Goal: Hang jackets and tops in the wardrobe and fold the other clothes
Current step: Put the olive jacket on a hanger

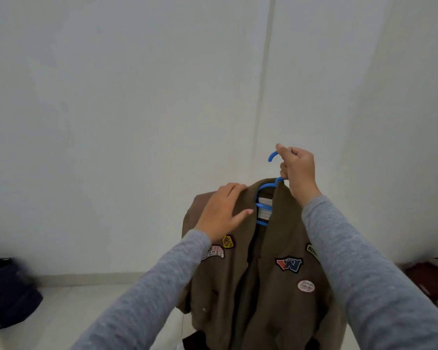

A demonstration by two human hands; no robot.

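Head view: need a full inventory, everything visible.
jacket: 1, brown, centre bottom, hanging on the hanger
patches: 5 visible, mixed colours, on the jacket front
hanger: 1, blue, inside the jacket collar, hook above it
dark clothes: 1 pile, navy to black, on the floor at the left edge, blurred
red item: 1, dark red, right edge, too blurred to identify
wall: white, fills the upper frame
floor: pale, bottom left
sleeves: 2, grey, on both forearms
left hand: 1, fingers fairly straight, rests on the jacket shoulder
right hand: 1, grip closed round the hanger hook
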